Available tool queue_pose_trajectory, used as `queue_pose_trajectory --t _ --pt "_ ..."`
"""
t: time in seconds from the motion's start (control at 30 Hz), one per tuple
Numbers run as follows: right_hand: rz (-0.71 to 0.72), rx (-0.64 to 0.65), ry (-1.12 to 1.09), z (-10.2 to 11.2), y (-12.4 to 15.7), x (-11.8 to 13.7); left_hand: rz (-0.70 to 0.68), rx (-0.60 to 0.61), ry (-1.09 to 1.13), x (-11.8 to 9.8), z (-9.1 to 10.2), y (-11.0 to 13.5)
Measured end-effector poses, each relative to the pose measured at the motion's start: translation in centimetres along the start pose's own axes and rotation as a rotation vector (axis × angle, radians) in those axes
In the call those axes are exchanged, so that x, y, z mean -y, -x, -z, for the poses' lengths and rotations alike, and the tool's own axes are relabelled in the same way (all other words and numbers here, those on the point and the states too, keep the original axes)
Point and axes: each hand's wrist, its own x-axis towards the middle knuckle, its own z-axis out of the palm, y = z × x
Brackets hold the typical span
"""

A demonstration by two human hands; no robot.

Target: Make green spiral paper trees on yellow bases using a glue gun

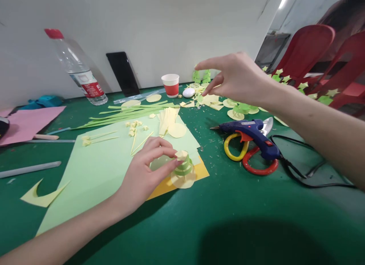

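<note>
My left hand [148, 168] pinches the pale yellow top of a small paper tree [185, 167] between thumb and fingertips. A green paper strip winds round the tree above a round pale yellow base. It stands at the right end of a light green sheet [99, 168], over the corner of an orange-yellow sheet [204, 173]. Raised above the paper scraps [215, 101] at the back, my right hand [228, 73] has index finger and thumb apart and holds nothing that I can see. Small folded stars [133, 127] and thin paper strips lie left of the tree.
A blue glue gun [251, 132] lies over scissors [234, 153], its black cord [313, 185] trailing right. At the back stand a bottle [82, 75], a phone [122, 74] and a paper cup [171, 86]. Finished paper trees [302, 88] and red chairs [306, 48] are at right.
</note>
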Motion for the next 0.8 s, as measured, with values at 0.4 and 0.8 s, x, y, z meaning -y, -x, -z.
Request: queue_pose_trajectory --t 0.4,0.8 --pt "0.204 -0.038 0.147 -0.4 -0.2 -0.3 0.023 0.009 -0.027 0.0 0.2 0.1" --pt "0.211 -0.11 0.073 -0.9 0.0 -0.8 -0.013 -0.004 -0.035 0.2 0.0 0.1"
